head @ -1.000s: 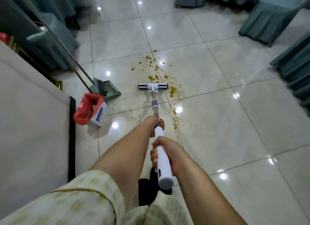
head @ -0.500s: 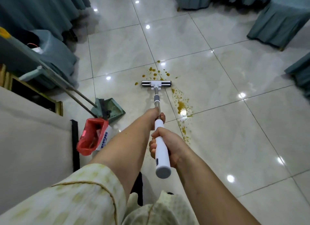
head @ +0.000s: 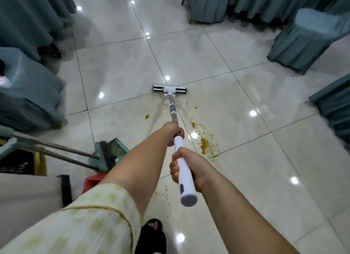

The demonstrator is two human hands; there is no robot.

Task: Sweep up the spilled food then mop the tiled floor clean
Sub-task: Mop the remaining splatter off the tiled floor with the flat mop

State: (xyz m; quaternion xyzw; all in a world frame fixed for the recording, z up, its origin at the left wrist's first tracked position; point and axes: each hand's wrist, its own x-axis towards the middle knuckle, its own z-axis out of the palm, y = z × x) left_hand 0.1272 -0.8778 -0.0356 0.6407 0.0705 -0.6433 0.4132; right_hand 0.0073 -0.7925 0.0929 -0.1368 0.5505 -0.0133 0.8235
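Mop head (head: pixel 169 88) now pushed fwd beyond spill (head: pixel 206 143), L hand (head: pixel 173 132) & R hand (head: pixel 189 168) fingers clamped on handle (head: pixel 187 189)

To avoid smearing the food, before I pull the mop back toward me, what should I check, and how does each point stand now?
1. Left hand grips the metal pole: ok.
2. Right hand grips the white handle: ok.
3. Mop head lies on the floor, beyond the spill: ok.
4. Yellow spill right of the pole wiped: not ok.
5. Drop left of the pole wiped: not ok.
6. Dustpan stands apart from the pole's path: ok.
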